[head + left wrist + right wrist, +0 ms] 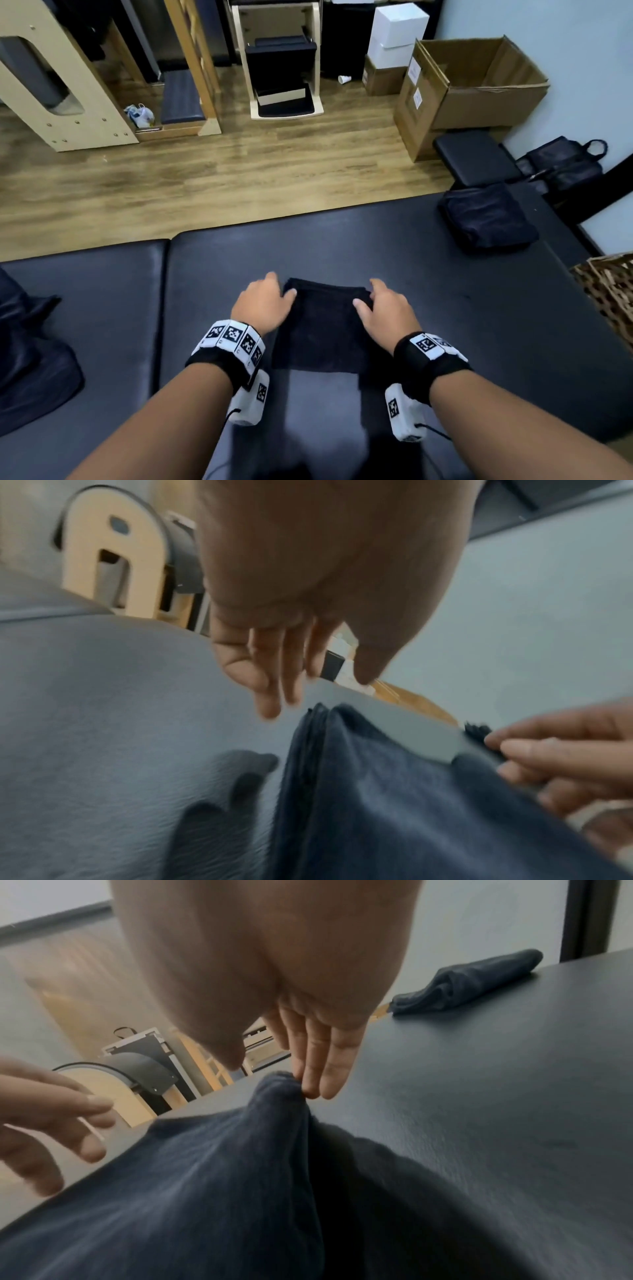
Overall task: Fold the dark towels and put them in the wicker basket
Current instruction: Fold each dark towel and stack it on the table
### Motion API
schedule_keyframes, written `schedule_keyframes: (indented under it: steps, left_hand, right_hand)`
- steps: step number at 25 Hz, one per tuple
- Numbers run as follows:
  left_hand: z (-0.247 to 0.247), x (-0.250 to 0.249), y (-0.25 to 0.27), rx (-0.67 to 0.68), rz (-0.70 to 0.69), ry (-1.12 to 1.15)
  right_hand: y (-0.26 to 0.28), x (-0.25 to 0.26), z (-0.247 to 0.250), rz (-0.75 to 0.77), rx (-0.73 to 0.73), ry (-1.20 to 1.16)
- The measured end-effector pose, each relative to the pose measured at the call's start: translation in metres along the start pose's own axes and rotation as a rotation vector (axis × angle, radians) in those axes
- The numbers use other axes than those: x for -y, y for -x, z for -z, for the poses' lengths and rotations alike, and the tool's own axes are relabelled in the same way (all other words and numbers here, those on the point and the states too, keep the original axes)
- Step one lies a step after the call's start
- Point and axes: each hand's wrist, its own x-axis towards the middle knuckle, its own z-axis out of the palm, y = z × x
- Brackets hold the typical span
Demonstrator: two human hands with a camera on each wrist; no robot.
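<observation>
A dark towel (322, 325), folded into a small rectangle, lies on the black padded table (462, 308) in front of me. My left hand (263, 301) is at its far left corner with fingers (274, 685) straight, just off the cloth, and only the thumb is near the edge. My right hand (383, 308) is at the far right corner, where its straight fingertips (315, 1085) touch the bunched towel corner (277, 1085). A stack of folded dark towels (486, 219) sits at the table's far right. The wicker basket (609, 291) shows at the right edge.
A heap of dark cloth (30, 359) lies on the left pad. Beyond the table's far edge is wooden floor (239, 178), with wooden equipment (61, 85) and an open cardboard box (472, 85). A black bag (565, 164) stands at the right wall.
</observation>
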Motion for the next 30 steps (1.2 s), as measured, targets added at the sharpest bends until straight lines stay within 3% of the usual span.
schedule_keyframes:
  steps: [2, 7, 12, 17, 23, 30]
  left_hand:
    - [-0.011, 0.004, 0.004, 0.122, 0.025, -0.177]
    - [-0.039, 0.010, 0.005, 0.151, 0.124, -0.068]
    - [-0.053, 0.015, 0.008, 0.130, 0.194, 0.120]
    - [-0.075, -0.003, 0.025, 0.132, 0.145, 0.184]
    - [-0.112, -0.072, 0.030, 0.152, 0.096, 0.343]
    - [-0.172, -0.225, 0.023, 0.127, 0.140, 0.572]
  right_hand:
    - [0.009, -0.006, -0.012, -0.049, -0.002, 0.043]
    - [0.019, -0.010, -0.034, -0.282, 0.158, -0.108]
    - [0.013, -0.005, -0.027, -0.282, 0.205, -0.316]
    - [0.017, -0.039, -0.015, -0.309, 0.217, -0.437]
    - [0.020, -0.115, 0.027, -0.321, 0.161, -0.496]
    - [-0.026, -0.233, 0.130, -0.278, 0.121, -0.482]
